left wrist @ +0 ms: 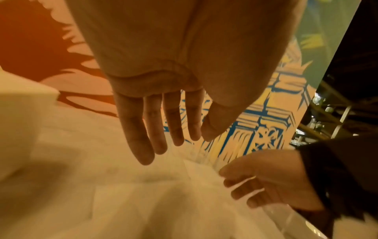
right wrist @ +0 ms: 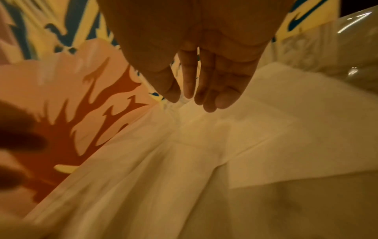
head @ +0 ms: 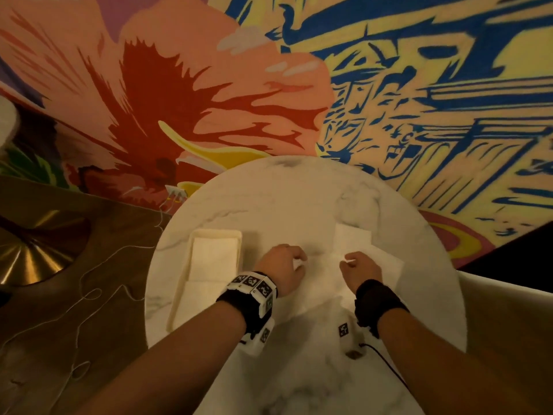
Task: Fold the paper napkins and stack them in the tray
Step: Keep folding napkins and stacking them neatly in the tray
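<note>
A white paper napkin [head: 323,283] lies spread on the round marble table [head: 299,199] between my hands. My left hand [head: 284,265] hovers over its left side; in the left wrist view its fingers [left wrist: 159,129] hang straight, holding nothing. My right hand [head: 359,269] is over the napkin's right side, its fingers [right wrist: 196,84] straight and pointing down at the napkin [right wrist: 163,177]. A cream tray [head: 182,280] at the left holds folded napkins [head: 214,259]. Loose unfolded napkins [head: 353,238] lie behind my right hand.
A brass table base [head: 33,253] and a thin white cord sit on the floor at the left. A pale seat edge [head: 508,310] borders the table's right side. A painted mural rises behind the table. A black cable trails from my right wrist.
</note>
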Tool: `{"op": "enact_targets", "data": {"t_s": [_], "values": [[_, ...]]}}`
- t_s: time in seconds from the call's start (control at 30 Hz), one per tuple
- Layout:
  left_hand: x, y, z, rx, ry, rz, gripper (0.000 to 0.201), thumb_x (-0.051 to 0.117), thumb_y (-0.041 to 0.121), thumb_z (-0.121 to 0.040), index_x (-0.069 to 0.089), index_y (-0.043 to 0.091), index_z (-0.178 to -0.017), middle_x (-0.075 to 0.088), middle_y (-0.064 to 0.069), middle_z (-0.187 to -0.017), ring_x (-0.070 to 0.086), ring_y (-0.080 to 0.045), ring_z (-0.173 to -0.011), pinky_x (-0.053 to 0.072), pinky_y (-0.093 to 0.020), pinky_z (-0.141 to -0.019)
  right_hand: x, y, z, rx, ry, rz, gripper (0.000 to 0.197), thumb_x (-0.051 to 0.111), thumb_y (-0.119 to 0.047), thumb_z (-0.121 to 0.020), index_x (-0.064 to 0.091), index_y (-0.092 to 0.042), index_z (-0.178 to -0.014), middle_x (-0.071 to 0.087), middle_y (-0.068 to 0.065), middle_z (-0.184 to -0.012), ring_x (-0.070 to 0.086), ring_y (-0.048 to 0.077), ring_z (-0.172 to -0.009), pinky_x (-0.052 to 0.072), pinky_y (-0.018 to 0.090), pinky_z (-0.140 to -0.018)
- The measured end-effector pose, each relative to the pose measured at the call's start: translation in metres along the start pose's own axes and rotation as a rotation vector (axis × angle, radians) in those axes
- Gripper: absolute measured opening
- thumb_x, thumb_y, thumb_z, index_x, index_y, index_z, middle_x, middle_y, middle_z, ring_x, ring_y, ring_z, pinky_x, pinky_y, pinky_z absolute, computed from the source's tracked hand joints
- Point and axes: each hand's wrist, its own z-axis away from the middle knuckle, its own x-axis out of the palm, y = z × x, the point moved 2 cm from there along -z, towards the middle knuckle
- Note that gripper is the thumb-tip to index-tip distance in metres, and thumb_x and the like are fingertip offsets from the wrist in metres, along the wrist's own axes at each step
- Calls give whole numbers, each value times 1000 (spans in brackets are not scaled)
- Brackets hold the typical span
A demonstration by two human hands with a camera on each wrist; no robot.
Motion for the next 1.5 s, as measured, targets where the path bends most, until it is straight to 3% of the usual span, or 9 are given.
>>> {"op": "enact_targets", "data": {"t_s": [0.13, 0.27, 0.47, 0.63, 0.93, 1.03, 1.23, 1.37, 1.5], "values": [[46, 8, -22, -102, -159, -47, 39, 54, 35, -97, 53, 29, -135, 48, -1, -146, 46, -21, -132, 37, -34, -111, -26, 32, -17, 76, -29, -7, 38, 60, -24, -95, 54, -12, -131, 59, 9, -132, 54, 27, -121, 37, 28, -102], [77, 6, -33, -161, -250, -170, 53, 54, 41, -97, 43, 25, -146, 38, 0, -155, 34, -22, -142, 25, -32, -117, -36, 43, -33, 95, -51, -11, 51, 61, -25, -94, 46, -11, -140, 53, 9, -140, 49, 29, -128, 35, 30, -107], [88, 9, -37, -183, -197, -229, 50, 51, 36, -97, 42, 25, -145, 42, -2, -151, 39, -23, -138, 28, -32, -115, -35, 44, -53, 106, -46, -52, 43, 63, -22, -92, 51, -13, -132, 58, 14, -130, 55, 32, -118, 43, 31, -96], [86, 10, -36, -230, -180, -233, 47, 51, 34, -98, 45, 25, -143, 43, -2, -149, 41, -23, -136, 30, -32, -114, -29, 44, -57, 74, -55, -138, 20, 62, -12, -92, 60, -14, -112, 64, 9, -105, 56, 22, -82, 40, 22, -70], [70, 25, -41, -195, -129, -215, 46, 46, 39, -99, 41, 30, -144, 51, -5, -142, 50, -26, -127, 41, -36, -107, -64, 29, -54, -168, -46, -218, 18, 52, -5, -96, 62, -20, -99, 58, 1, -87, 57, 23, -81, 47, 30, -77], [54, 43, -50, -126, -43, -142, 51, 45, 42, -99, 31, 32, -147, 60, -5, -132, 56, -28, -119, 47, -39, -98, -79, 19, -47, -253, -68, -246, 19, 53, -4, -96, 64, -19, -99, 58, 6, -93, 57, 24, -82, 52, 35, -84], [26, 61, -48, -103, 73, 162, 67, 51, 46, -98, 16, 37, -154, 63, -1, -132, 62, -25, -115, 48, -40, -100, -101, -7, -13, -407, -166, -289, 25, 49, -3, -99, 65, -21, -99, 54, -1, -87, 51, 15, -69, 49, 21, -67], [14, 70, -34, -19, 174, 235, 55, 62, 36, -96, 37, 36, -145, 63, 4, -111, 64, -17, -94, 47, -29, -84, -104, -19, 12, -459, -207, -311, 25, 49, -5, -99, 65, -24, -97, 56, 5, -88, 54, 19, -74, 51, 26, -68], [-1, 68, -18, 5, 342, 244, 13, 66, 27, -94, 68, 30, -106, 65, 5, -97, 58, -9, -81, 42, -22, -76, -99, -25, 27, -461, -174, -323, 13, 64, -16, -93, 64, -28, -97, 64, 6, -99, 61, 23, -85, 53, 32, -76]]}}
